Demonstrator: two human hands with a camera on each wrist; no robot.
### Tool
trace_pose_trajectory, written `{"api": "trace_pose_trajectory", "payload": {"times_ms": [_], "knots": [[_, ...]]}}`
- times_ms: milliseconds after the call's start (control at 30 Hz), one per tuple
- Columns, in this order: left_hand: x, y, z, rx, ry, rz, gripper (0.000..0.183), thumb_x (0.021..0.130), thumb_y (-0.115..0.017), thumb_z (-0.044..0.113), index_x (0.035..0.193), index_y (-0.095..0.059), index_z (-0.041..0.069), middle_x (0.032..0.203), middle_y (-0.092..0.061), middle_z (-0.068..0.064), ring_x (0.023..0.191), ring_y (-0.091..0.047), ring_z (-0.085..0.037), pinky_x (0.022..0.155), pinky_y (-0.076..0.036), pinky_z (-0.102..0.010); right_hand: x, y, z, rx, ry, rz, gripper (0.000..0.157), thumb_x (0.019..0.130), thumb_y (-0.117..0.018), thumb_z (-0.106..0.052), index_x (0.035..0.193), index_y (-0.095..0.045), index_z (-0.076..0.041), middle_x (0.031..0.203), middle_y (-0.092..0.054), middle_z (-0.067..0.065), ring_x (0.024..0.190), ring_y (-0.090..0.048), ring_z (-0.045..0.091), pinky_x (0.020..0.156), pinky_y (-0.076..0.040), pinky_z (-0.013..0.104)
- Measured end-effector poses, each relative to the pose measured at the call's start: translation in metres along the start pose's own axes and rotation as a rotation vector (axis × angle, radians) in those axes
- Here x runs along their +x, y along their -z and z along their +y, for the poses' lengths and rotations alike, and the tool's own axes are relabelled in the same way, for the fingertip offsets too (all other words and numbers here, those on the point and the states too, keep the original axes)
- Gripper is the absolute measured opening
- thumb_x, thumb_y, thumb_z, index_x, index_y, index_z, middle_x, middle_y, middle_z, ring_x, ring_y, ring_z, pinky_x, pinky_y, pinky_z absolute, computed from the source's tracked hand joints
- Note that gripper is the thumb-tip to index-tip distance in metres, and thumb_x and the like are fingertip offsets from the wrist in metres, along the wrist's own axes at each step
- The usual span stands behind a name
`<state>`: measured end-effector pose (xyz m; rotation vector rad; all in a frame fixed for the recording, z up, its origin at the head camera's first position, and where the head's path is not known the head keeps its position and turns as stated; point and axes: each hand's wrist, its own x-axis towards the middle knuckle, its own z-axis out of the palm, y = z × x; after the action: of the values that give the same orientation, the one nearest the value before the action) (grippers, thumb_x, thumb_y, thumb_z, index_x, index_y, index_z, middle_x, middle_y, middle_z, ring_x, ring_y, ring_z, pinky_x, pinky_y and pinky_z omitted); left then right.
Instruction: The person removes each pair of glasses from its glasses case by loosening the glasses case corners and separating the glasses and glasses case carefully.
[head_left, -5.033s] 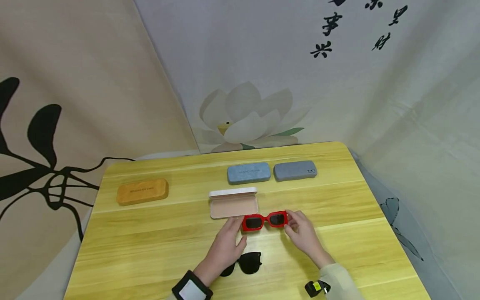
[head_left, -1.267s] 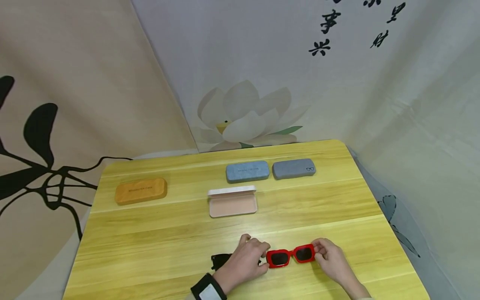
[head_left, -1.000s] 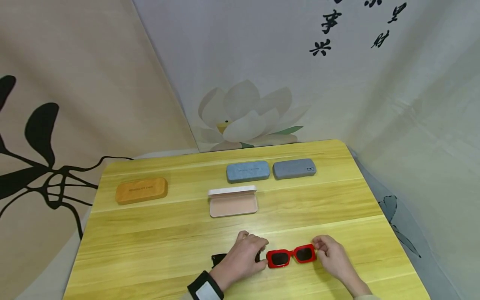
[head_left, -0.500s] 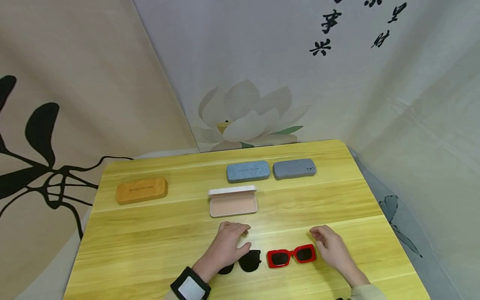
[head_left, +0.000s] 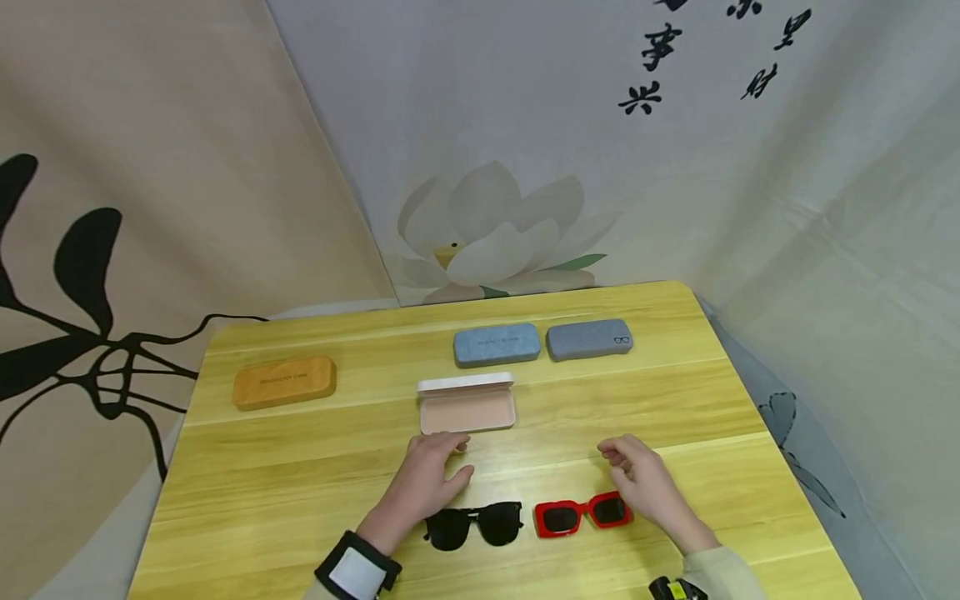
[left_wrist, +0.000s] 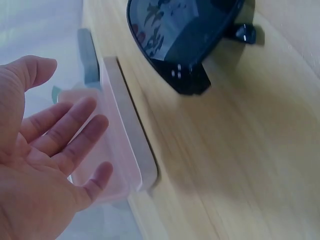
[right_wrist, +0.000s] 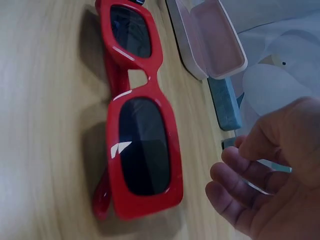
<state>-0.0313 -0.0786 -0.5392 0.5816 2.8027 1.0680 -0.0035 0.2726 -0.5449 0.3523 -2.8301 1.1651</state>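
Observation:
Red-framed sunglasses (head_left: 577, 512) with dark lenses lie on the table, beside black sunglasses (head_left: 474, 525) to their left. My left hand (head_left: 423, 475) is over the table, fingers apart and holding nothing, just in front of the pale pink glasses case (head_left: 468, 407), whose lid is raised. In the left wrist view the spread left hand (left_wrist: 55, 145) appears near that case, with the black sunglasses (left_wrist: 180, 40) close by. My right hand (head_left: 643, 483) is beyond the right end of the red sunglasses, loosely curled and empty. The right wrist view shows it (right_wrist: 270, 170) apart from the red frame (right_wrist: 145, 150).
A blue glasses case (head_left: 497, 345) and a grey one (head_left: 589, 340) stand closed along the back of the wooden table (head_left: 337, 517). An orange case (head_left: 285, 382) lies at the back left. Printed curtains (head_left: 525, 125) hang behind the table.
Both hands brought the red sunglasses from beside the pink case to the right of the black pair and let go. Since then, both hands have moved left and farther from me.

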Motion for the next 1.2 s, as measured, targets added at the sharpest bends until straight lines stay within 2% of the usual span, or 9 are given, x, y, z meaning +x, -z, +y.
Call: {"api": "trace_pose_trajectory", "payload": {"times_ms": [133, 333, 700, 933, 1200], "knots": [[-0.001, 0.005, -0.005, -0.016, 0.027, 0.012, 0.037, 0.09, -0.079, 0.014, 0.124, -0.07, 0.001, 0.107, -0.073, -0.01, 0.103, -0.068, -0.03, 0.103, -0.041, -0.057, 0.005, -0.003, -0.003, 0.006, 0.018, -0.016, 0.034, 0.081, -0.061, 0.019, 0.109, -0.071, 0.004, 0.098, -0.068, 0.008, 0.085, -0.062, 0.012, 0.069, -0.056, 0.026], [-0.001, 0.011, -0.01, 0.03, 0.072, 0.036, 0.038, 0.09, -0.08, 0.018, 0.124, -0.07, 0.003, 0.112, -0.073, -0.008, 0.108, -0.067, -0.027, 0.107, -0.041, -0.055, 0.012, -0.004, -0.008, 0.013, 0.04, -0.039, 0.033, 0.084, -0.059, 0.017, 0.112, -0.07, 0.004, 0.097, -0.067, 0.009, 0.084, -0.062, 0.017, 0.069, -0.056, 0.027], [0.0, 0.023, -0.019, 0.026, 0.104, 0.074, 0.044, 0.09, -0.08, 0.021, 0.128, -0.069, 0.002, 0.117, -0.073, -0.011, 0.115, -0.066, -0.033, 0.108, -0.043, -0.057, 0.031, -0.006, -0.02, 0.02, 0.0, -0.092, 0.027, 0.09, -0.061, 0.009, 0.114, -0.071, 0.001, 0.102, -0.068, 0.01, 0.087, -0.062, 0.015, 0.073, -0.056, 0.028], [0.001, 0.031, -0.024, 0.02, 0.133, 0.088, 0.045, 0.092, -0.079, 0.021, 0.131, -0.068, 0.001, 0.118, -0.072, -0.011, 0.115, -0.065, -0.033, 0.104, -0.048, -0.055, 0.041, -0.008, -0.025, 0.014, 0.009, -0.108, 0.027, 0.091, -0.062, 0.007, 0.116, -0.071, 0.0, 0.105, -0.069, 0.009, 0.089, -0.064, 0.017, 0.075, -0.056, 0.029], [0.004, 0.038, -0.027, 0.01, 0.21, 0.078, 0.047, 0.095, -0.076, 0.025, 0.134, -0.066, 0.002, 0.123, -0.069, -0.013, 0.116, -0.064, -0.033, 0.1, -0.052, -0.051, 0.052, -0.01, -0.029, 0.012, 0.006, -0.142, 0.027, 0.093, -0.061, 0.003, 0.118, -0.071, -0.002, 0.109, -0.07, 0.007, 0.088, -0.065, 0.018, 0.076, -0.058, 0.034]]}}
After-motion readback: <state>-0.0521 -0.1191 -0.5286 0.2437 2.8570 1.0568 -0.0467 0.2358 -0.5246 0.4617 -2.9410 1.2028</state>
